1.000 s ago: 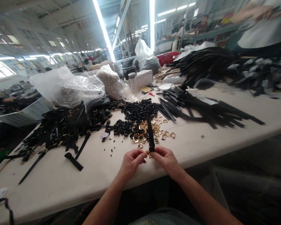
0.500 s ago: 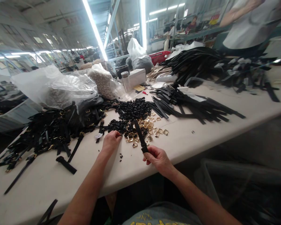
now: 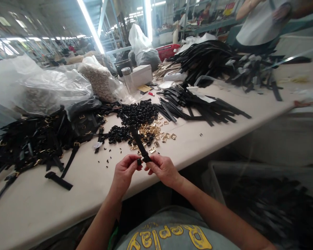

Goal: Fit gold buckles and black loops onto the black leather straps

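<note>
Between the fingertips of my left hand (image 3: 125, 171) is a small black strap loop (image 3: 139, 161), held close to the strap's lower end. My right hand (image 3: 163, 169) is closed on a black strap (image 3: 139, 140), which points away from me over the table. A dark band crosses the strap just above my right fingers; its lower end is hidden by them. Beyond the hands lie a heap of black loops (image 3: 139, 113) and a smaller heap of them (image 3: 117, 134). Gold buckles (image 3: 152, 131) are scattered beside these, partly behind the strap.
Buckled black straps (image 3: 33, 139) are piled at the left under plastic bags (image 3: 54, 88). Loose black strips (image 3: 198, 104) lie to the right. A clear jar (image 3: 127, 80) and white box (image 3: 142, 74) stand behind. A bin (image 3: 263, 194) is below the table edge; a person (image 3: 263, 24) stands at far right.
My left hand has come back from the loop heap to the strap, now holding a loop. The strap stays in my right hand. The view has shifted right and tilted down.
</note>
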A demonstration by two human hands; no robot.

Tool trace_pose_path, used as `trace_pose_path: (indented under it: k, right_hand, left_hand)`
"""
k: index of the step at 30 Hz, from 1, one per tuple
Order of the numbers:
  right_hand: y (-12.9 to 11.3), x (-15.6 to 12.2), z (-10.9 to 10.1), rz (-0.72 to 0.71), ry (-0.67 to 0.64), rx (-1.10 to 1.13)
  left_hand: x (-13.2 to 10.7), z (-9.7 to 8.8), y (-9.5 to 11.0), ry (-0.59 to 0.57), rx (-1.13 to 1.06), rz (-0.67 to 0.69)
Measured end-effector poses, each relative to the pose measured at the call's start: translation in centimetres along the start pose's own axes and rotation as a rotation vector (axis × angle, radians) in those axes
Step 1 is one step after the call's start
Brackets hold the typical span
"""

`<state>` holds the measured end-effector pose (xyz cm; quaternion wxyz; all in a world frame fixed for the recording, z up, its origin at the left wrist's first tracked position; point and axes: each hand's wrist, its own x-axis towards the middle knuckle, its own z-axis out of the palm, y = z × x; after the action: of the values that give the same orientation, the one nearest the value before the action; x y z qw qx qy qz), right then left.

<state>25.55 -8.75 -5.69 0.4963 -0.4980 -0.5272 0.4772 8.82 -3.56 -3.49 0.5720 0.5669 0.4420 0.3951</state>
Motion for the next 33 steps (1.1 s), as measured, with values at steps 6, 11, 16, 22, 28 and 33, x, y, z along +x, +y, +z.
trace_pose_path:
  k: [6,11,16,22,28,33]
  right_hand:
    - [-0.6,-0.9,-0.3,-0.004,-0.012,-0.043]
    - [-0.7,-1.4,-0.6,0.018,-0.054,-0.074]
    - [-0.7,-1.4,-1.1,0.039,-0.087,-0.191]
    - [-1.5,-1.3,-1.5,0.078,-0.100,-0.347]
    - [-1.1,-1.2,-1.3,0.067,-0.128,-0.241]
    - [-1.1,-1.4,-1.2,-0.050,-0.167,-0.190]
  left_hand:
    - [-0.7,1.5,-0.5,-0.006,-0.098,-0.005]
    - [-0.5,1.4,-0.8,0.001,-0.137,-0.010]
    - [-0.5,1.0,-0.1,-0.022,-0.017,-0.036]
    - [-0.6,0.6,0.5,-0.107,0.117,0.012]
    - [-0.9,0.5,-0.3,-0.152,0.229,0.150]
    - [-0.9,0.7,-0.6,-0.142,0.322,0.168]
